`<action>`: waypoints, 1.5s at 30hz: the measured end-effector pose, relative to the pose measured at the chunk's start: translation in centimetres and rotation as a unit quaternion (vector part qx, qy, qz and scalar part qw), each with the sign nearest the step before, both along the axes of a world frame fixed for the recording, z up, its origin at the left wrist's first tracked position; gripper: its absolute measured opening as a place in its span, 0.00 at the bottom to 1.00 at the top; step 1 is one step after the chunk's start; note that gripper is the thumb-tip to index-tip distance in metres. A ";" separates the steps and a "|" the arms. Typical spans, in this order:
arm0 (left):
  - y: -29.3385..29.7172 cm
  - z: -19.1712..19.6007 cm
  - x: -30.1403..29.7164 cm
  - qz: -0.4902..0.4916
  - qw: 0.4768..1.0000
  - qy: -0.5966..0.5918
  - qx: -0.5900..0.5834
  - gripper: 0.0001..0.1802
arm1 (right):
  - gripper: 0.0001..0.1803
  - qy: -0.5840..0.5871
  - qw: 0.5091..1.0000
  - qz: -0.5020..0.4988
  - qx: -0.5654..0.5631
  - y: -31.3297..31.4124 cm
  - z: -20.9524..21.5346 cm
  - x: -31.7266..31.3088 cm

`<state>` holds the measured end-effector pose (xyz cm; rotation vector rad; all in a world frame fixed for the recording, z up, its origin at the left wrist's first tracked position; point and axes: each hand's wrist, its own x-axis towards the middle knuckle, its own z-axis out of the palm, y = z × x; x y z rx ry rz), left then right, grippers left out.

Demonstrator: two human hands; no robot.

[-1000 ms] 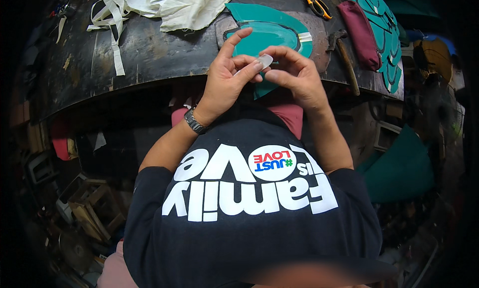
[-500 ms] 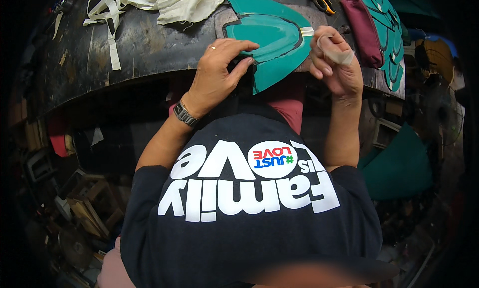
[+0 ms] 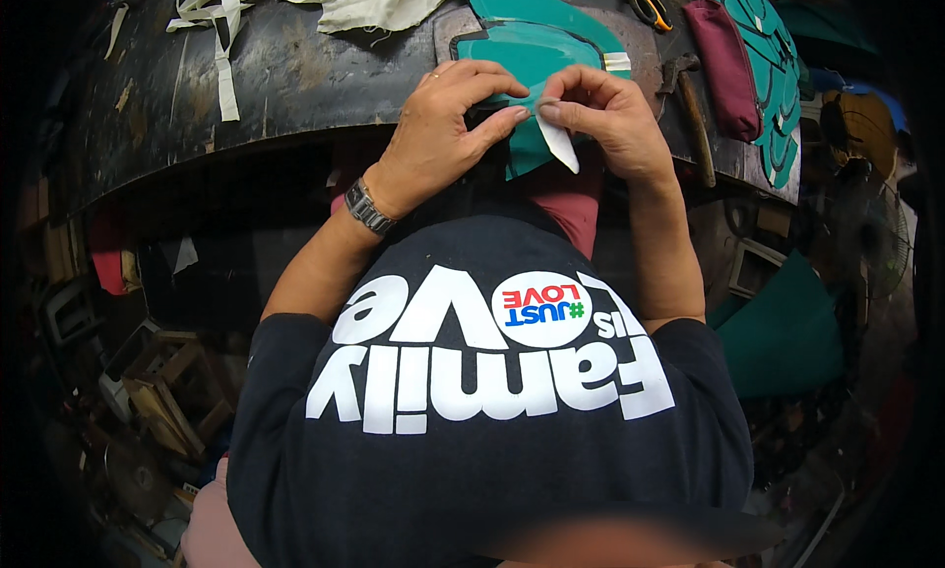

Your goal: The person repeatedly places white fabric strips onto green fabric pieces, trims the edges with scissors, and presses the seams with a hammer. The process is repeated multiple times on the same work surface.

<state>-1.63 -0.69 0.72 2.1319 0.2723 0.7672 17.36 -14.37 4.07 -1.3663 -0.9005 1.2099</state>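
the white strip (image 3: pixel 558 143) could go on crooked or wrinkle, i judge, because it hangs loose below the pinch and only its upper end is controlled; a small twist of the right hand (image 3: pixel 615 125) would skew it against the edge of the teal piece (image 3: pixel 527 61). the teal piece itself overhangs the near rim of the bench (image 3: pixel 295 86) and could slide off toward the lap if the left hand (image 3: pixel 443 125) eases its press. the right thumb and forefinger are closed together on the strip's top end, just at the near edge of the teal piece; the strip slants down and to the right from them, in front of the dark gap under the bench. the left fingers are curled with their tips pressed on the same edge, just left of the right fingertips, nearly touching them. a hammer (image 3: pixel 689 105) lies just right of the right hand, and a maroon pouch (image 3: pixel 730 66) beyond it.
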 end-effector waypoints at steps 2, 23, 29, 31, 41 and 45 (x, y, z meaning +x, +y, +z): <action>0.0 -0.1 0.0 0.002 1.000 0.012 0.020 0.11 | 0.08 0.012 0.999 -0.043 0.023 0.1 -0.3 -0.2; 0.3 -2.1 -1.2 0.014 0.995 0.000 0.099 0.11 | 0.07 -0.058 0.976 -0.200 0.067 -0.7 -2.2 -1.8; 0.2 -2.4 -1.1 0.023 0.996 -0.006 0.087 0.13 | 0.11 0.038 0.982 -0.179 0.056 -0.7 -1.9 -1.9; 0.3 -2.4 -1.1 0.024 0.996 -0.004 0.080 0.14 | 0.12 0.026 0.983 -0.174 0.047 -0.6 -1.8 -2.4; 0.4 -2.6 -1.0 0.010 0.996 -0.036 0.079 0.17 | 0.14 -0.125 0.971 -0.202 0.006 0.2 -1.8 -3.5; 0.4 -2.8 -1.1 -0.017 0.994 -0.026 0.101 0.18 | 0.14 -0.129 0.974 -0.183 -0.011 0.3 -1.6 -3.0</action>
